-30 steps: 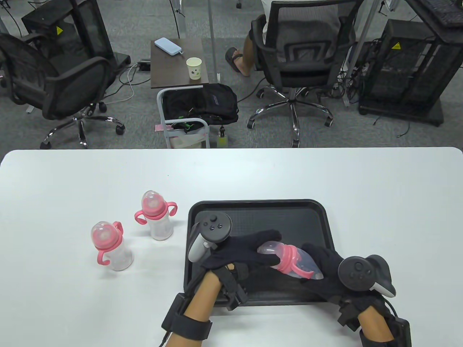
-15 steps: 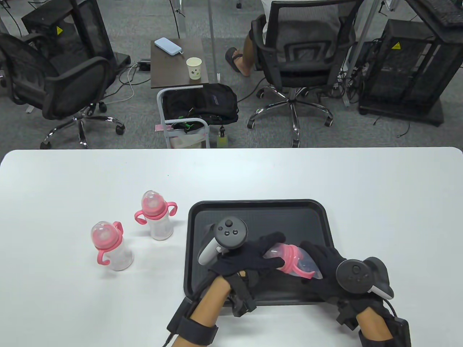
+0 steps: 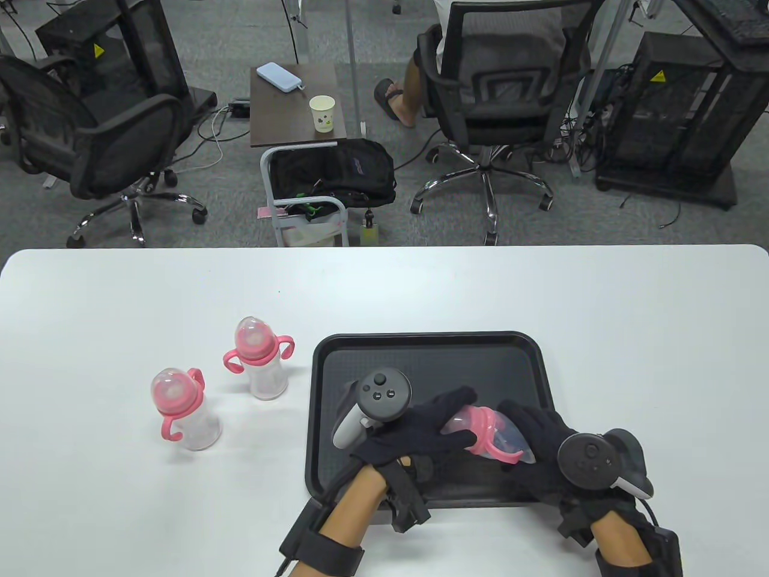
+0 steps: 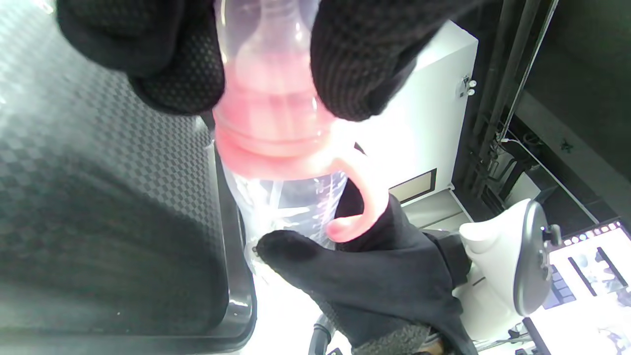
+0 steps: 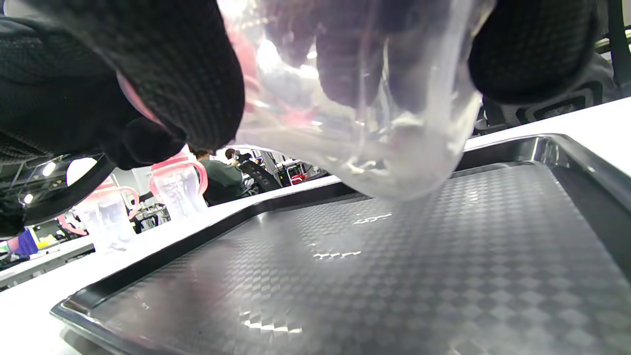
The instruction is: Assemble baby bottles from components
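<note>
Close-up from the right wrist. Black gloved fingers point(image 5: 162, 74) hang from the top edge and grip a clear plastic bottle body point(image 5: 365, 113), its rounded base held just above a black tray point(image 5: 374, 276) with a checkered texture and a glossy raised rim. A second gloved fingertip presses the bottle's right side. Some pink shows behind the fingers at left. Beyond the tray's far rim, on the white desk point(image 5: 29, 305), stand two assembled bottles point(image 5: 177, 187) with pink handles, blurred. Background is indistinct.
</note>
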A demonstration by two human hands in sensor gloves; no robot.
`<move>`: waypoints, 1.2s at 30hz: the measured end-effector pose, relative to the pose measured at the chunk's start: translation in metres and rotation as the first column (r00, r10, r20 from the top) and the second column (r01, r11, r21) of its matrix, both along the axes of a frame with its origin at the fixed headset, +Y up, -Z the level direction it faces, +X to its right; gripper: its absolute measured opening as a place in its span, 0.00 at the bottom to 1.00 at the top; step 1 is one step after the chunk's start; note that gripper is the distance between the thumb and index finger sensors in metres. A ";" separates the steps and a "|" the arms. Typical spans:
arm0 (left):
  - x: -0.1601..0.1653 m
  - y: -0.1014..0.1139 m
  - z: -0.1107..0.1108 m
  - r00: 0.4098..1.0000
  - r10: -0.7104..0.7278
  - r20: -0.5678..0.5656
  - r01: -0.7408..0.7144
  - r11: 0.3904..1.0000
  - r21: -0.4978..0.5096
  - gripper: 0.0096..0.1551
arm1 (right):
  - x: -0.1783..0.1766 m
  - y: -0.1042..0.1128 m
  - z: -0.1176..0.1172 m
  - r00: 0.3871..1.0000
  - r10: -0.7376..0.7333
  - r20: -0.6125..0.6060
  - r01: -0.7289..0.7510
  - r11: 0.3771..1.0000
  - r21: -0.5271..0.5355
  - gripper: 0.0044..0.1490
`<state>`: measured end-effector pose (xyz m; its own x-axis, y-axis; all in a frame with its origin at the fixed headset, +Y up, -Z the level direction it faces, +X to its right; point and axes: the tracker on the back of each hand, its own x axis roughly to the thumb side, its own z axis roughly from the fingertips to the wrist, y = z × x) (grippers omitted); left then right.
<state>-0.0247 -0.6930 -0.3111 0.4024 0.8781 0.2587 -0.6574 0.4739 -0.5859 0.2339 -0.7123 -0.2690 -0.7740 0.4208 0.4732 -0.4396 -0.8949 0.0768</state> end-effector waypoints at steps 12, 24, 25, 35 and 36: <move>-0.027 0.023 0.015 0.980 0.014 -0.198 0.008 0.994 0.106 0.57 | 0.018 -0.001 -0.013 0.985 -0.166 0.051 0.168 0.985 -0.038 0.59; -0.079 -0.017 0.014 0.913 -0.265 -0.309 0.269 0.963 -0.032 0.55 | 0.087 -0.004 -0.085 0.854 -0.409 0.323 0.442 0.896 -0.034 0.62; -0.082 -0.017 0.013 0.909 -0.275 -0.313 0.277 0.960 -0.040 0.55 | 0.094 -0.007 -0.095 0.832 -0.426 0.356 0.465 0.885 -0.029 0.62; -0.087 -0.017 0.014 0.887 -0.302 -0.350 0.311 0.950 -0.032 0.54 | 0.133 -0.041 -0.168 0.723 -0.392 0.568 0.509 0.859 -0.056 0.62; -0.087 -0.017 0.014 0.887 -0.303 -0.350 0.311 0.950 -0.033 0.54 | 0.133 -0.043 -0.170 0.728 -0.374 0.575 0.496 0.866 -0.065 0.62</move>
<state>-0.1119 -0.7100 -0.2974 0.7187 0.6915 0.0726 -0.6359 0.6959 -0.3338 0.3670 -0.7555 -0.4389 -0.5789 0.8108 -0.0860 -0.8000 -0.5852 -0.1321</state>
